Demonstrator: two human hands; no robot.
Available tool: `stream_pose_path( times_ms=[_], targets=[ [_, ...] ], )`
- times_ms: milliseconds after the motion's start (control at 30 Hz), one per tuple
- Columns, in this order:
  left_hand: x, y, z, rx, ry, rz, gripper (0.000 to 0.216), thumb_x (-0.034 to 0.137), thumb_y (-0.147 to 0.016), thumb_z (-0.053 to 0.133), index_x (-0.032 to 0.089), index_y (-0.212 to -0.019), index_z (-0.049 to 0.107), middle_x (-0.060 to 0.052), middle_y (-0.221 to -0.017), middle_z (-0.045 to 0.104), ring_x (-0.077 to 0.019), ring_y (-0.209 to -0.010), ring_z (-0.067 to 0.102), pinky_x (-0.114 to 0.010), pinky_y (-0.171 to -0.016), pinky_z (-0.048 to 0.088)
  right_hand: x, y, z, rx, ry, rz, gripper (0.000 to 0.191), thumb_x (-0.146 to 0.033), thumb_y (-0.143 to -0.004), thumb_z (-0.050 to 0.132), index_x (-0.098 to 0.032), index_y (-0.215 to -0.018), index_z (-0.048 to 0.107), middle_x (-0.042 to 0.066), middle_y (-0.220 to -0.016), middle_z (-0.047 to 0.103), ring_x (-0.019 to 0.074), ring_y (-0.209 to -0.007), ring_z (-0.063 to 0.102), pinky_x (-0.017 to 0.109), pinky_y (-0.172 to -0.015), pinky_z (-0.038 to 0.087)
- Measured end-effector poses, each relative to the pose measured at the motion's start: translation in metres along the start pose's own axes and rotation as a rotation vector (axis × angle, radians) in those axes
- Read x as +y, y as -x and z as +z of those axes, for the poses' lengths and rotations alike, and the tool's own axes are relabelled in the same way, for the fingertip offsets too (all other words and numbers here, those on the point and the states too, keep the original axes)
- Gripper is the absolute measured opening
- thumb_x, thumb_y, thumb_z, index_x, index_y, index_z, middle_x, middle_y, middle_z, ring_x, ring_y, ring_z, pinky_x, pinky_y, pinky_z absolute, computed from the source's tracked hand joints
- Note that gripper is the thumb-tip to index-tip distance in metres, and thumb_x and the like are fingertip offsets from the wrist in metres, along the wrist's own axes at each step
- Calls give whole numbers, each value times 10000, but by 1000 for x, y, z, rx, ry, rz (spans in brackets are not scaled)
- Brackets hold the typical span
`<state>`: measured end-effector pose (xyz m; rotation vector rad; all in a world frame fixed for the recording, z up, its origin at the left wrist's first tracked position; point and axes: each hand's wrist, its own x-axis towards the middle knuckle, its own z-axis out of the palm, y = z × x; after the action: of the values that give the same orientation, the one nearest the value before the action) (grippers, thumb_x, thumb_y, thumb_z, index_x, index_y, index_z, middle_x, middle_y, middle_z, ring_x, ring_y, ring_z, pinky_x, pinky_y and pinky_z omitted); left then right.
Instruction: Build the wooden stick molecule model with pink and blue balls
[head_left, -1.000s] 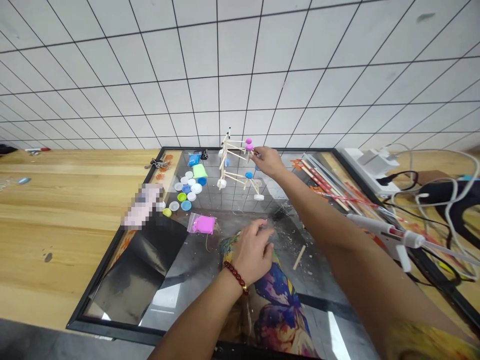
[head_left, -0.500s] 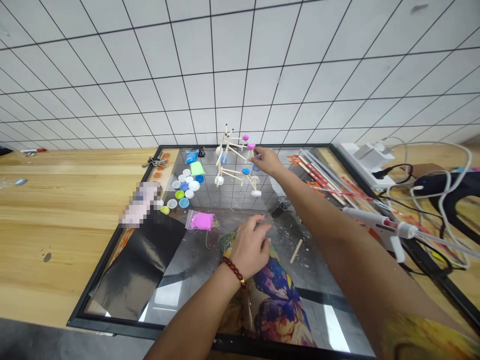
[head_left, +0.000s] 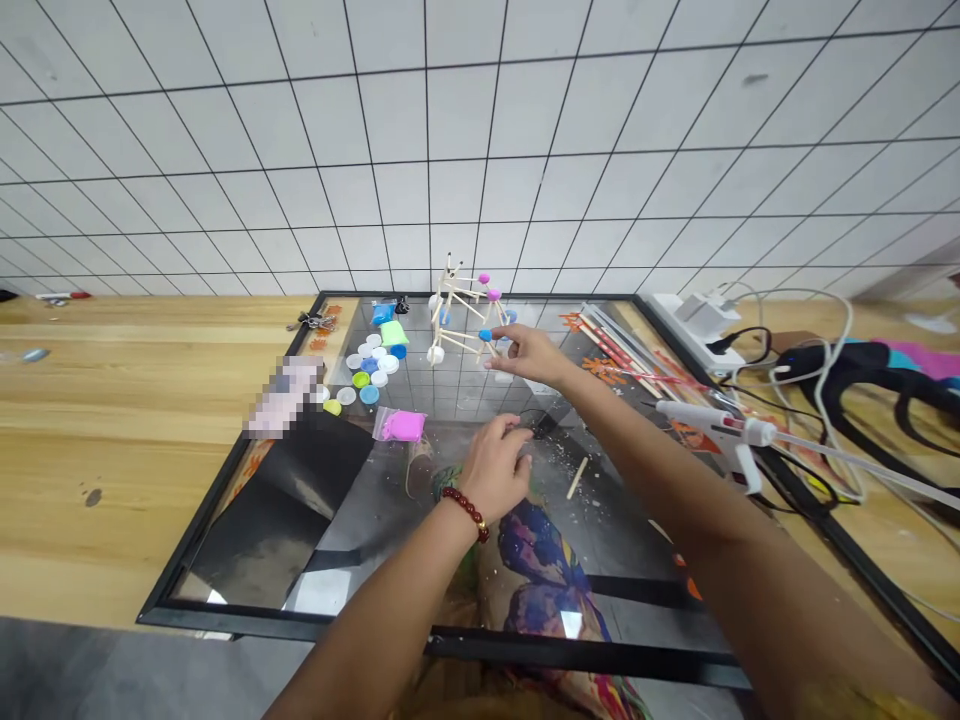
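Note:
A small frame of thin wooden sticks (head_left: 463,340) stands at the far side of the glass top, with pink, blue and white lumps at its joints and ends. My right hand (head_left: 529,356) reaches to its near right corner. The index fingertip is at the blue lump (head_left: 485,335) and the thumb sits just below, the fingers closed around that corner; what lies between them is partly hidden. My left hand (head_left: 495,470), with a beaded bracelet at the wrist, is over the glass nearer to me, fingers loosely bent and apart, holding nothing.
Left of the frame lie several small round lids (head_left: 369,394), a green clay pack (head_left: 392,333) and a pink clay pack (head_left: 405,426). A black sheet (head_left: 277,520) covers the left glass. To the right are a glue gun (head_left: 720,425), sticks (head_left: 615,345), cables and a power strip (head_left: 694,330).
My right hand has moved from the frame's far right corner, by the pink lumps, nearer to the blue-lump corner. My left hand stays nearly in place. The camera view has shifted slightly.

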<state>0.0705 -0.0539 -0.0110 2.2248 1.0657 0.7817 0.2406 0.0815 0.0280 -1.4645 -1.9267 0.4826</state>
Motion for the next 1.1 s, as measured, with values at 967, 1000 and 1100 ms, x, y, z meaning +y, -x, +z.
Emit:
stream_pose_path(
  times_ms=[967,1000,1100],
  targets=[
    [-7,-7,-2,163,163,25,338,144,-825,573,175,-1159,618,-101,-1198,599,-192,-1048,615,-365,-966,493,-17,85,-59,381,186,5,279,-350,-868,531,-189,-960,739,78,-907,718,198,-768,626,347,-741,496],
    [-7,-8,-3,222,193,2,306,156,-843,559,174,-1141,627,-90,-1141,622,-165,-938,627,-331,-895,508,-20,105,-66,445,157,43,279,-379,-870,533,-196,-921,738,60,-821,708,190,-724,619,335,-696,492],
    [-7,-11,-8,436,208,-60,156,255,-897,538,181,-901,675,-27,-835,643,-138,-784,578,-266,-766,471,-21,157,-73,601,72,128,282,-464,-817,623,-199,-830,719,29,-681,658,167,-609,577,302,-581,461]
  ],
)
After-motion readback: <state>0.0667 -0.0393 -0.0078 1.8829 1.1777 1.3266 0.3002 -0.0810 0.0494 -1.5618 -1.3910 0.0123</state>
